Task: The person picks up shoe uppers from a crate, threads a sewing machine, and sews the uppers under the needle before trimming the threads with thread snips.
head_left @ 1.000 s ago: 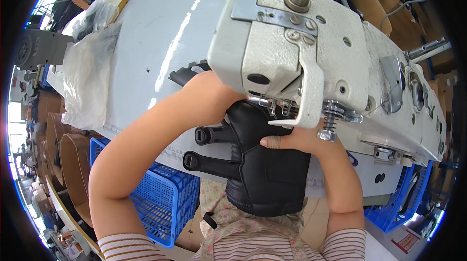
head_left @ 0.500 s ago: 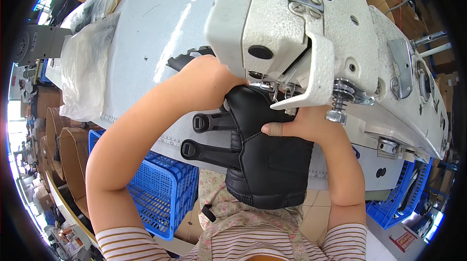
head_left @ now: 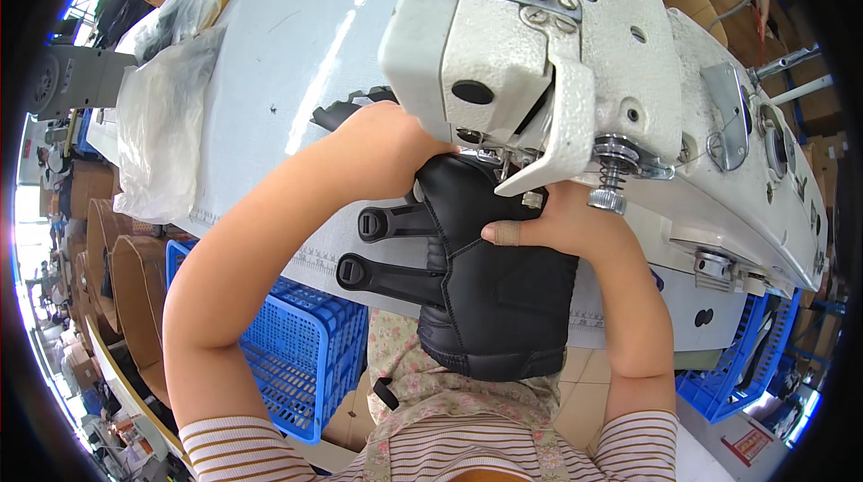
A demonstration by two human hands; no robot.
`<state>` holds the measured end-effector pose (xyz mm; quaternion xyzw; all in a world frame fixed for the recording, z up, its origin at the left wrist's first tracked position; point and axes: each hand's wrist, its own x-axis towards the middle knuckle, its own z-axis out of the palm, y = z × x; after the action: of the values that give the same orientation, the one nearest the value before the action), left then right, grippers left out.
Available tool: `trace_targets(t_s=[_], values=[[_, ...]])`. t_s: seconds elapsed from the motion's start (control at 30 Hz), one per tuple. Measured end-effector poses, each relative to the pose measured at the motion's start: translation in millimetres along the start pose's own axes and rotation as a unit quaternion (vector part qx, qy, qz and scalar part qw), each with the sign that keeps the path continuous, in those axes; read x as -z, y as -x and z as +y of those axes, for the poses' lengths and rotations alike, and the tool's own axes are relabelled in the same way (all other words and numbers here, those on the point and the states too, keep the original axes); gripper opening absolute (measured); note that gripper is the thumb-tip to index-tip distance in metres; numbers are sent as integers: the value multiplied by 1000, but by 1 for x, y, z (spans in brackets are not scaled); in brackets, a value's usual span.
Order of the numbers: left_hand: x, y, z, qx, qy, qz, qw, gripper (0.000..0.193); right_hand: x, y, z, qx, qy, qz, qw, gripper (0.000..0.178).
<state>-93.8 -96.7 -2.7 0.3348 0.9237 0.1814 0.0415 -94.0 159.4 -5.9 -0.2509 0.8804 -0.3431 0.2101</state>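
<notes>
A black padded, leather-like piece (head_left: pixel 512 311) with stitched seams lies under the head of a white sewing machine (head_left: pixel 503 59), its near end hanging over the table edge above my lap. Two black plastic straps (head_left: pixel 391 277) with rounded ends stick out from its left side. My left hand (head_left: pixel 395 145) is curled at the far left edge of the piece, close to the presser foot (head_left: pixel 490 156); its fingertips are mostly hidden. On the right side, my right hand (head_left: pixel 548 226) grips the piece, its thumb, wrapped in a tan bandage, lying on top and its other fingers largely hidden.
A blue plastic crate (head_left: pixel 306 356) stands below the table on the left, another blue crate (head_left: pixel 733 374) on the right. Clear plastic bags (head_left: pixel 162 122) lie at the table's left end. A dark notched piece (head_left: pixel 346 107) rests beyond my left hand.
The black padded piece has shifted very slightly away from me under the machine, both hands keeping their hold. The machine sits a little further left in the picture.
</notes>
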Motion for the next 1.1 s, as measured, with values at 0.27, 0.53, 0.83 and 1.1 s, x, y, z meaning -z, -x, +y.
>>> trace_targets(t_s=[0.27,0.53,0.83,1.1], values=[[5,-2,4,33,0,-23,999,46,1,-1,-1,-55,19,-36,998,92],[21,-7,19,95,-15,-105,990,47,-1,1,2,-26,43,9,999,97],[11,5,5,18,-5,-64,998,42,7,5,-17,-20,96,-27,995,94],[14,75,76,-14,-101,-74,992,50,-43,80,-44,199,149,116,962,79]])
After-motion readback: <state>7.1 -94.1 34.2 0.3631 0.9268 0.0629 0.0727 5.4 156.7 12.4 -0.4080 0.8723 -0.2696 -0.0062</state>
